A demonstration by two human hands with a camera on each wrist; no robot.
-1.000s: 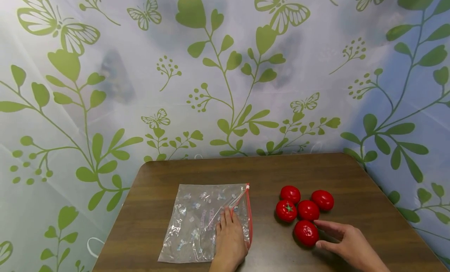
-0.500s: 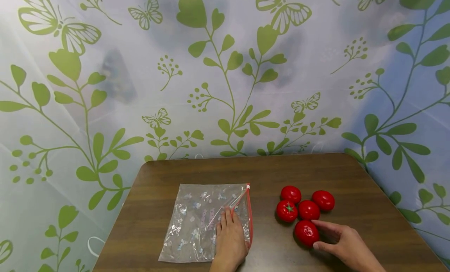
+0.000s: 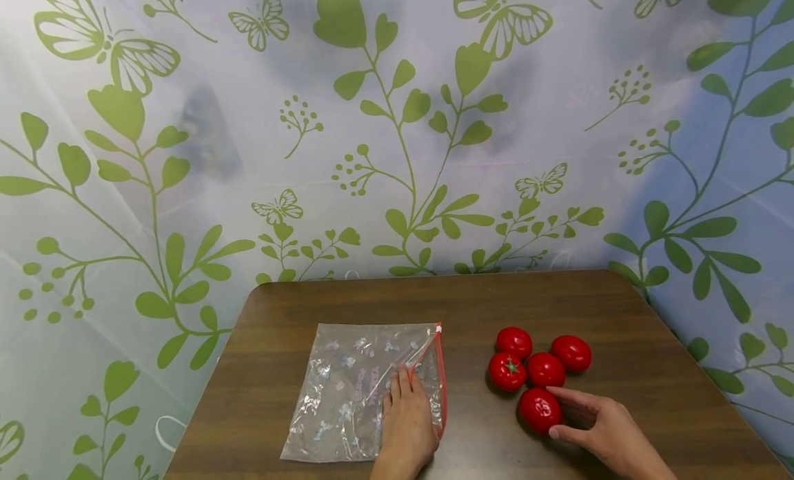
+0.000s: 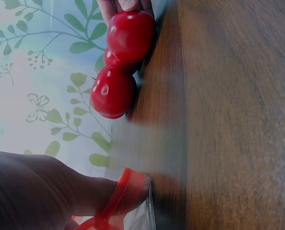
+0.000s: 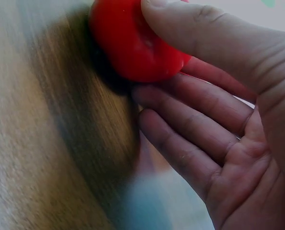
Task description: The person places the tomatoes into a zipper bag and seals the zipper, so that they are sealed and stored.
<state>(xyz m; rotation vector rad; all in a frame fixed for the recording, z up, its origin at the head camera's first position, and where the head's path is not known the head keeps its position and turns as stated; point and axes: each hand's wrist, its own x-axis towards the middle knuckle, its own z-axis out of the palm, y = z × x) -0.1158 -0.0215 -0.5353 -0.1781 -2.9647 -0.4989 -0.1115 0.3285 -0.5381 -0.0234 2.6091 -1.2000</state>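
My left hand (image 3: 406, 421) lies over the right part of a clear zipper bag (image 3: 338, 397) with a red zip edge, fingers stretched along its top. In the left wrist view the thumb (image 4: 96, 194) passes under the red zip edge (image 4: 120, 191), with clear film over its tip, so the bag's edge sits between thumb and fingers. My right hand (image 3: 604, 425) pinches the nearest red tomato (image 3: 538, 410) between thumb and index finger. The right wrist view shows the thumb on that tomato (image 5: 132, 43), while the lower fingers (image 5: 180, 148) extend beside the table. The tomato sits low at the tabletop.
Several more glossy tomatoes cluster just behind the pinched one, one with a green star-shaped top (image 3: 507, 371), another at the far right (image 3: 571, 353). The brown wooden table (image 3: 279, 301) backs onto a curtain (image 3: 372, 156) with green leaves and butterflies.
My right hand has shifted slightly left, its thumb and fingertips closing in on the nearest tomato, which has nudged a little leftward. The left hand and bag have stayed put.
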